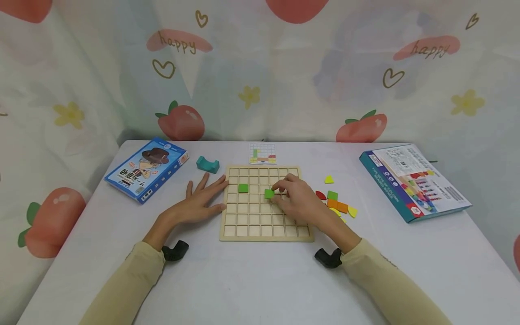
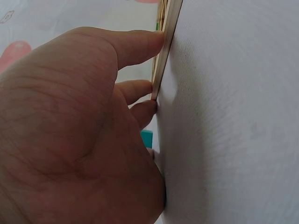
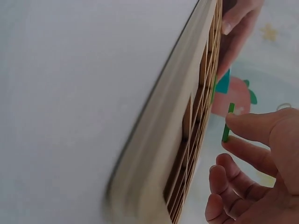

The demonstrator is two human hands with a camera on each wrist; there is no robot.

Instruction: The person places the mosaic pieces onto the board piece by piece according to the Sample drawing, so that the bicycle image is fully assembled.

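A wooden grid board lies flat on the table. My left hand rests beside it with fingers spread; in the left wrist view thumb and fingertips touch the board's side edge. Over the middle of the grid, my right hand pinches a green square tile between thumb and index finger. The right wrist view shows this tile edge-on, held above the board, the other fingers loosely bent. Another green square tile sits in a cell at the upper left of the grid.
Right of the board lie loose pieces: a red one, orange squares, a green square and several yellow ones. A pattern card and a teal block lie behind. Boxes stand left and right.
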